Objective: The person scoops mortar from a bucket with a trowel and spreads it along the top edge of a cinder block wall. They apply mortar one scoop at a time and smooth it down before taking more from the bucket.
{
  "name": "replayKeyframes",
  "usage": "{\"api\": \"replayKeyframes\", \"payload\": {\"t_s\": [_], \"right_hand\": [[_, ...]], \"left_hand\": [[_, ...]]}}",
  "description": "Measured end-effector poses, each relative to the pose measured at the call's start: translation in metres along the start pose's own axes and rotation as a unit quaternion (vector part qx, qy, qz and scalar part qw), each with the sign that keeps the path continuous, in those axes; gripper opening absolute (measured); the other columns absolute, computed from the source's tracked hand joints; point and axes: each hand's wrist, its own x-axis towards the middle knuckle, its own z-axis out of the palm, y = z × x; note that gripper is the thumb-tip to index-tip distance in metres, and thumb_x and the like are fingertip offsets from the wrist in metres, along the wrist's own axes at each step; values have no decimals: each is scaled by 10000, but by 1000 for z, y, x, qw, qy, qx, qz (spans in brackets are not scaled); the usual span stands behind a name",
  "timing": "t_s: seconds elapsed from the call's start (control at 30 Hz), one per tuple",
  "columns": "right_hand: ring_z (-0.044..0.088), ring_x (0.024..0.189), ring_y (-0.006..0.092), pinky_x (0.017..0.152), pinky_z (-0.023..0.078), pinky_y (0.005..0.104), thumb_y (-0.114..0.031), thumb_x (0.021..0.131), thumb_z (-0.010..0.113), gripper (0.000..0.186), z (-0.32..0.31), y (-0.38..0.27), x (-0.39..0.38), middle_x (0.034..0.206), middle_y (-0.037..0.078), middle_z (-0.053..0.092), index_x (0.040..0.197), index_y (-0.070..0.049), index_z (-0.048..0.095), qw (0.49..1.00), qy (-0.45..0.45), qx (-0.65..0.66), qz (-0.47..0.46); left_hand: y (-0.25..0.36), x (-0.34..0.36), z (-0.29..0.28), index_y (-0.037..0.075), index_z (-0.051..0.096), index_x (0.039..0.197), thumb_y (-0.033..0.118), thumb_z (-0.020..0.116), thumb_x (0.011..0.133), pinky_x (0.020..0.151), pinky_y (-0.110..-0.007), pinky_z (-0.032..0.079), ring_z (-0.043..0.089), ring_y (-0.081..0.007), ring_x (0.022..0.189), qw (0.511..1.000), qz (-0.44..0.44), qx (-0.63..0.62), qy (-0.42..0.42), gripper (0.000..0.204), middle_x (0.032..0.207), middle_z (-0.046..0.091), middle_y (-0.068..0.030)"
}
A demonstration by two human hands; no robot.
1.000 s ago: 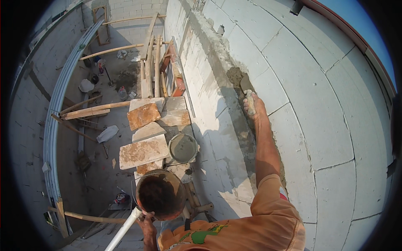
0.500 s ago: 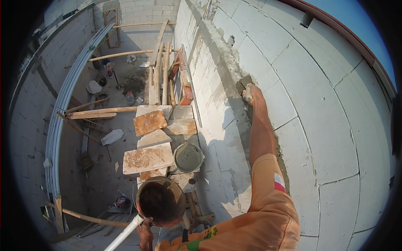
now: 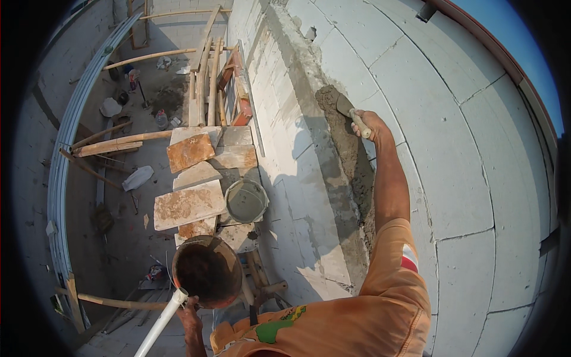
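Observation:
My right hand [image 3: 371, 125] is closed round the pale handle of a trowel [image 3: 344, 106]. The blade rests at the edge of wet grey mortar [image 3: 355, 163], which runs in a thick strip along the ledge beside the block wall [image 3: 428, 166]. Low in the view, my left hand [image 3: 189, 318] is closed at the rim of a round bucket [image 3: 237, 260] with a dark, brownish inside. A white pipe [image 3: 159, 327] passes right beside that hand and partly hides it. Another bucket [image 3: 247, 201], holding grey mix, stands to the right of stone slabs [image 3: 189, 206].
A stack of slabs and blocks sits on a raised platform left of the ledge. Wooden poles [image 3: 213, 83] lie beyond it. Long metal channels [image 3: 77, 128] run along the left, above a lower floor with scattered items. A roof edge [image 3: 511, 65] borders the upper right.
My right hand and trowel have drawn back slightly from the wall's far part, and the blade has turned. More mortar shows along the ledge. The whole view has shifted; my left hand stays at the bucket.

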Motion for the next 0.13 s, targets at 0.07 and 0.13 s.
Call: {"api": "replayKeyframes", "payload": {"t_s": [0.07, 0.13], "right_hand": [[539, 504, 184, 391, 473, 317, -258, 1038, 440, 292, 13, 28, -10, 766, 107, 550, 1192, -15, 488, 999, 25, 7, 22], [543, 506, 189, 391, 476, 326, -266, 1034, 451, 310, 18, 40, -25, 773, 115, 549, 1206, -11, 486, 998, 51, 10, 36]], "left_hand": [[-5, 1, 1, 113, 526, 982, 102, 684, 719, 684, -316, 533, 582, -146, 735, 1000, 2, 4, 11, 307, 854, 540, 2], [-27, 9, -7, 103, 543, 1022, 105, 682, 730, 691, -322, 540, 603, -150, 762, 999, 5, 21, -23, 323, 895, 577, -12]]}}
